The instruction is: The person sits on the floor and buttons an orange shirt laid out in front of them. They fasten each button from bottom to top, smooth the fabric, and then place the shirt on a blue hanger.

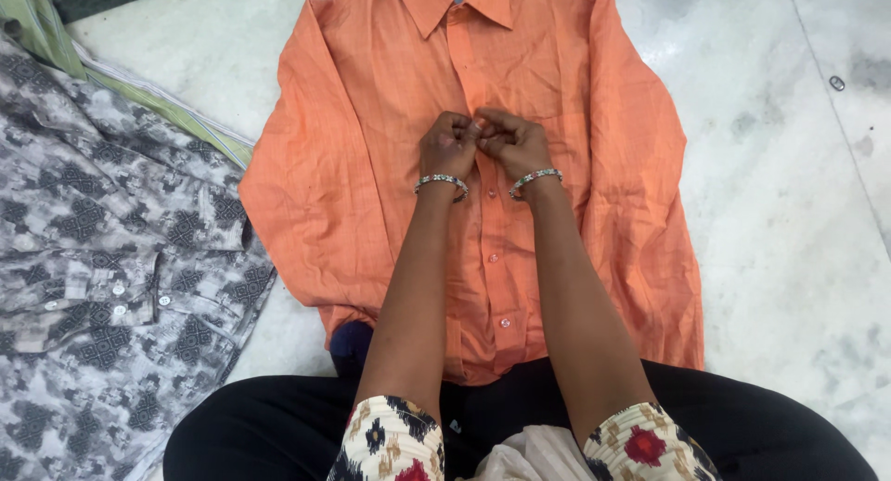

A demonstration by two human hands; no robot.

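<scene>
One orange shirt (371, 165) lay flat, front up, on the pale floor (789, 212), collar away from the person. Both hands met at its chest placket: the left hand (448, 145) and right hand (515, 142) were each curled, fingertips pinching the fabric edge about a button. The cloth looked light, soft and limp, best gripped at the placket or collar. Left of it lay a grey patterned shirt (102, 258).
</scene>
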